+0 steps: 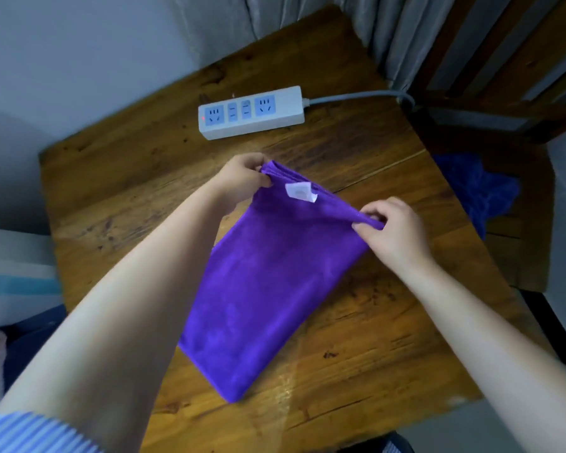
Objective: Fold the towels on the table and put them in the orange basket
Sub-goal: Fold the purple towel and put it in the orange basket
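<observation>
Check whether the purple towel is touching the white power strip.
Apart. The head view shows bare wooden table between the purple towel, whose far edge both hands pinch, and the white power strip farther back.

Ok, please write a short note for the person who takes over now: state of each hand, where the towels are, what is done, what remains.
Left hand pinches the far left corner of the purple towel; right hand pinches the far right corner.
The purple towel lies on the wooden table, already folded into a long strip, white label up.
A blue towel lies crumpled at the table's right edge, unfolded.
The orange basket is not in view.
Left: finish folding purple, fold blue, put both in the basket.
</observation>
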Motion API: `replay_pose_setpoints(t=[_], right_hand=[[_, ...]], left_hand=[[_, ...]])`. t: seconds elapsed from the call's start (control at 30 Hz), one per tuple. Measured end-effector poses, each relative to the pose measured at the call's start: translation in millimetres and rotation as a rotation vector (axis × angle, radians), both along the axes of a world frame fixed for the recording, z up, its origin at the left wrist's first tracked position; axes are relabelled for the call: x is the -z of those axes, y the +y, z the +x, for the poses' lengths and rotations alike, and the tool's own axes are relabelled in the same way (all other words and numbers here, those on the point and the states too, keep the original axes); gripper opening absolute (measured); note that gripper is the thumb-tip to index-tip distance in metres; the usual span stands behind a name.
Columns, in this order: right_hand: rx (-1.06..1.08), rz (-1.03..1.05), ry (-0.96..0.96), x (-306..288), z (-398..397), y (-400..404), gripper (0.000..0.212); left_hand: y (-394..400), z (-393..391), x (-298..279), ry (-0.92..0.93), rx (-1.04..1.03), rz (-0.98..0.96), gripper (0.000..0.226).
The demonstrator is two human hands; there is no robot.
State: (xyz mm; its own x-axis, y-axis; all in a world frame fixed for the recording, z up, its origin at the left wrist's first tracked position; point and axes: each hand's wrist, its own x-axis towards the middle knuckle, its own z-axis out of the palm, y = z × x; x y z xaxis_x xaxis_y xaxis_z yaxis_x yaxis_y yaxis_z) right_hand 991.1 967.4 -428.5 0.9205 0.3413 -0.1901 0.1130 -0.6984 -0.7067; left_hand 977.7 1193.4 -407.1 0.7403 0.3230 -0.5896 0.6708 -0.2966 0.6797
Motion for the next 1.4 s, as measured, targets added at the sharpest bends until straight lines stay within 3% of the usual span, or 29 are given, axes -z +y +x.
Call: replay_pose_setpoints(t=[0.17, 0.37, 0.53, 0.87, 1.3, 1.4], right_hand=[[-0.084, 0.082, -0.23, -31, -26, 8, 0.016], [-0.171, 0.148, -0.339, -35, -82, 19, 0.016], [-0.262, 0.183, -0.467, -32, -138, 34, 0.015], [-0.363, 0.014, -0.454, 6, -247, 60, 0.015], [-0.401, -0.179, -0.52, 36, -282, 66, 0.026], [-0.419, -0.223, -0.539, 40, -289, 67, 0.028]], left_hand=[[21, -26, -27, -0.123, 0.037, 0.054, 0.038], [36, -89, -28, -0.132, 0.138, 0.183, 0.041], [53, -151, -22, -0.098, 0.233, 0.347, 0.014], [72, -236, 9, -0.154, 0.274, 0.46, 0.02], [80, -262, 37, -0.119, 0.369, 0.501, 0.024], [82, -263, 42, -0.032, 0.391, 0.488, 0.033]])
